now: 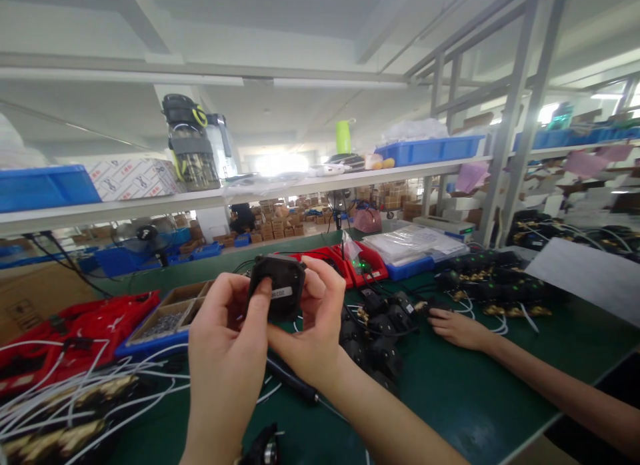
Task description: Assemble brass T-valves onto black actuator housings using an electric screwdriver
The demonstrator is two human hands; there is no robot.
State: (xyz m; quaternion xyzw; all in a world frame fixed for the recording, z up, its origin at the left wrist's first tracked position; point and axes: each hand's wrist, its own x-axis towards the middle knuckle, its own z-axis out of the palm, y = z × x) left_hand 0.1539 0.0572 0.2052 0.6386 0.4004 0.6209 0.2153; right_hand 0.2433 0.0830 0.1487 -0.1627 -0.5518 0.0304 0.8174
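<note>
A black square plastic housing (283,275) with a small white printed label is held up in front of me above the green table. My left hand (230,325) grips it on the left, thumb pressed on its face. My right hand (315,318) holds its right side with thumb and fingers. Behind my right wrist lies a dark rod-shaped tool (293,380) with a thin metal end. Nearer the front edge sits a black part with a silver round piece (271,452), partly out of view.
At left are brass fittings with white tubes (55,438), a red bin (75,332) and a divided tray of screws (163,322). Right of centre lie several black housings (383,328). A co-worker's hand (457,328) touches parts there. A shelf (300,185) crosses above.
</note>
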